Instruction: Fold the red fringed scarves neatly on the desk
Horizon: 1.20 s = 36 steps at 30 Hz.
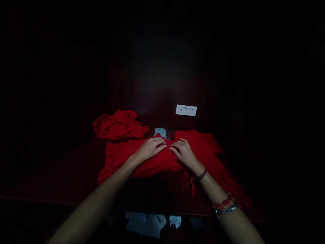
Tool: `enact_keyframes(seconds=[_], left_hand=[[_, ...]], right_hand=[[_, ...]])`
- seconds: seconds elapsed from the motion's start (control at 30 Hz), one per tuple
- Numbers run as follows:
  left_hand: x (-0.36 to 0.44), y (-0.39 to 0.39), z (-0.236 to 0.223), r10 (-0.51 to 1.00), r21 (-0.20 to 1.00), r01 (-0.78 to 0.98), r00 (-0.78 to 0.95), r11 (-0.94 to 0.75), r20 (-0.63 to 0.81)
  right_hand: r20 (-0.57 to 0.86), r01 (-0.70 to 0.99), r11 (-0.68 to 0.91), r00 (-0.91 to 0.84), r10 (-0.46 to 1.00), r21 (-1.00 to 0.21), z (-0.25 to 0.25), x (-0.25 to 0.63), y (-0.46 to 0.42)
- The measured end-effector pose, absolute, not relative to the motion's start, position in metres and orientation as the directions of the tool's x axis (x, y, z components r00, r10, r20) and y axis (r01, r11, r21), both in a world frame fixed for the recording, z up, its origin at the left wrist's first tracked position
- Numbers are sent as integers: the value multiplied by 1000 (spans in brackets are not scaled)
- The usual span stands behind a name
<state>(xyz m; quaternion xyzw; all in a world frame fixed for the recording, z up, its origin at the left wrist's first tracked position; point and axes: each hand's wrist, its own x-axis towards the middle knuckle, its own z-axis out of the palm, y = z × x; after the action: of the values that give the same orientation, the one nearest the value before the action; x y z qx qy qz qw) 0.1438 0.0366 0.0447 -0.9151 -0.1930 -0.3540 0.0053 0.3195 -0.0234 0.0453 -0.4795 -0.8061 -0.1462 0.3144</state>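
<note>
A red fringed scarf lies bunched across a dark wooden table. My left hand rests palm down on its upper edge, fingers stretched flat toward the right. My right hand lies flat on the cloth beside it, fingertips nearly meeting the left hand's. Both hands press on the scarf without wrapping around it. The scarf's tassels hang near my right wrist, which wears bracelets.
A second crumpled red cloth lies at the back left. A folded red cloth sits at the right. A phone lies just beyond my hands. A white wall socket is behind. The room is very dark.
</note>
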Motion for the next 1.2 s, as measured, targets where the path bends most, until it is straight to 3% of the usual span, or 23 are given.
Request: enact_keyframes(seconds=[0.17,0.4,0.63,0.8,0.9,1.0,1.2], left_hand=[[138,40,48,389,163,383,643,-909,660],[144,36,45,351,145,342,681,-929,642],[137,37,52,384,199,337,683,-920,621],[141,36,50,365,198,309,733,-930,573],[144,35,50,365,212,300,689,-930,626],[144,36,51,414,277,309,644,-910,643],[137,37,53,462,478,241,779,-845,423]], right_hand=[[729,925,345,-124,673,-161,51,339,-22],[668,833,544,-352,655,-94,47,317,-26],[750,904,385,-123,649,-185,53,338,-23],[665,825,540,-311,679,-166,50,330,-26],[617,828,535,-334,712,-169,46,326,-23],[617,837,520,-319,719,-173,48,328,-21],[748,868,484,-246,617,-114,55,331,-26]])
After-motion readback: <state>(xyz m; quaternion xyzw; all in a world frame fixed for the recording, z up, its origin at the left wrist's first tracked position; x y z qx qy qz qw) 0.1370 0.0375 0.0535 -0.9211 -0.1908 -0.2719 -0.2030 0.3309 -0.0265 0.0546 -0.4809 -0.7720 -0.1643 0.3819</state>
